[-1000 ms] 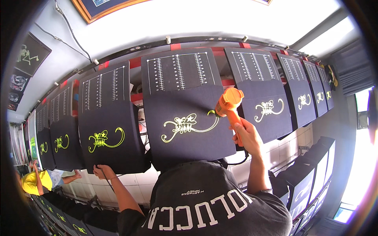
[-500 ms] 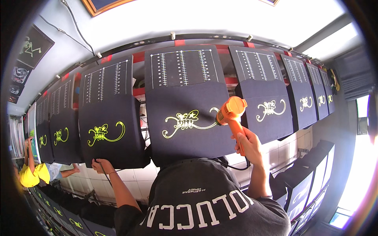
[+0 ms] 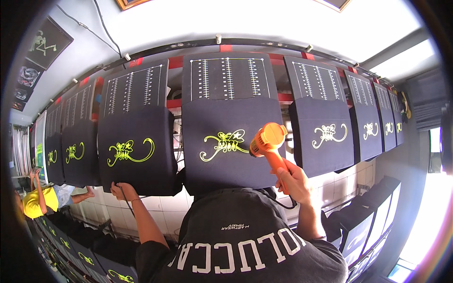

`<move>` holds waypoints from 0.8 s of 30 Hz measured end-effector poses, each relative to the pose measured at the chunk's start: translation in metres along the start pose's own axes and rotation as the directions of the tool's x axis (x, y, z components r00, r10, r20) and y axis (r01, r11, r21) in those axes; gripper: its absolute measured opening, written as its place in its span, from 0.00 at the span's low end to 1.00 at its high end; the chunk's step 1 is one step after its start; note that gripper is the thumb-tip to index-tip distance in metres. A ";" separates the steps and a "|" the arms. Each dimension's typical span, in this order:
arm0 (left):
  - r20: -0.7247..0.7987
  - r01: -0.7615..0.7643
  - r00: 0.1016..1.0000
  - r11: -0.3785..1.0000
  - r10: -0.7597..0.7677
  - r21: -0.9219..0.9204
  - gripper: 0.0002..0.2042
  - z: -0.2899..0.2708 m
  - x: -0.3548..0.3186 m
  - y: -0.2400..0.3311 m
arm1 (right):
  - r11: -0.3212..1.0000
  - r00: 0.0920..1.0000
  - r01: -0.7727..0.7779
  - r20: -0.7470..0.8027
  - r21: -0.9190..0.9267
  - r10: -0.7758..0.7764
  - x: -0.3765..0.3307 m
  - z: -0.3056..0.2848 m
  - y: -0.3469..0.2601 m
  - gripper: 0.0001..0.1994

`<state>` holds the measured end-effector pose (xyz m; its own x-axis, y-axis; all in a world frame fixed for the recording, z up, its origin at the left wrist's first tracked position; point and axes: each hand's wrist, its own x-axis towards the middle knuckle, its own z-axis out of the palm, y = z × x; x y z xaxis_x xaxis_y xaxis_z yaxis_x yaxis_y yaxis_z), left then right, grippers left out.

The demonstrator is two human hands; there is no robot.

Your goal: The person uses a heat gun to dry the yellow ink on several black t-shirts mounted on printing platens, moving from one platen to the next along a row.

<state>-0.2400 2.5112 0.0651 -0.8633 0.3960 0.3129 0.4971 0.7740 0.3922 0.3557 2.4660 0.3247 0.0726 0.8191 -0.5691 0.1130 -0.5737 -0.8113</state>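
My right hand point(image 3: 293, 181) is closed around the handle of an orange heat gun point(image 3: 271, 139). Its dark nozzle points left, just over the right end of a pale yellow-green line print point(image 3: 224, 144), hiding the curl there. That print lies on a black fabric piece point(image 3: 231, 172) stretched over the middle board. At the lower left, my left hand point(image 3: 123, 191) grips a dark cord point(image 3: 126, 203) beside the bottom edge of the neighbouring black fabric piece point(image 3: 137, 177), which bears a brighter yellow-green print point(image 3: 130, 152).
More fabric-covered boards point(image 3: 323, 141) with similar prints stand in a row on both sides, along a red and black rail point(image 3: 174, 61). Behind me runs a second row of boards point(image 3: 365, 217). A person in a yellow top point(image 3: 40, 203) is at the far left.
The heat gun has moved left relative to the middle print and now covers its right curl. The whole view has shifted slightly. My left hand stays near the left fabric's lower edge.
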 end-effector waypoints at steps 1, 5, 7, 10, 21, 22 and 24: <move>0.009 0.023 1.000 1.000 -0.023 -0.010 0.18 -0.001 0.000 0.002 | 1.000 1.000 -0.005 0.015 -0.007 0.006 0.001 0.002 -0.002 0.22; 0.019 0.016 1.000 1.000 -0.016 -0.025 0.18 -0.001 0.000 0.002 | 0.999 0.998 0.016 0.054 0.028 -0.018 0.008 0.015 -0.003 0.19; 0.004 0.011 1.000 1.000 -0.011 0.012 0.18 0.001 0.001 -0.002 | 1.000 0.997 0.021 0.078 0.006 -0.022 0.011 0.022 -0.009 0.19; 0.032 0.076 0.997 0.997 -0.076 -0.003 0.18 -0.001 0.002 0.000 | 0.999 0.995 0.033 0.091 0.001 -0.033 0.021 0.030 -0.014 0.17; -0.066 -0.128 0.991 0.985 0.121 -0.117 0.17 0.009 0.045 -0.073 | 0.998 0.999 0.033 -0.041 0.051 -0.031 0.034 0.040 -0.030 0.20; -0.052 -0.140 0.990 0.984 0.134 -0.115 0.18 0.005 0.049 -0.063 | 0.997 0.994 0.062 -0.088 0.048 -0.058 0.035 0.043 -0.028 0.20; -0.039 -0.201 0.979 0.976 0.198 -0.085 0.18 -0.004 0.063 -0.053 | 0.997 0.984 0.071 -0.167 0.013 -0.068 0.041 0.055 -0.028 0.20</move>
<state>-0.3203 2.4935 0.0677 -0.7438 0.5217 0.4178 0.6657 0.6342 0.3932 0.3008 2.5147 0.3166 0.2295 0.8455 -0.4821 0.1049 -0.5139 -0.8514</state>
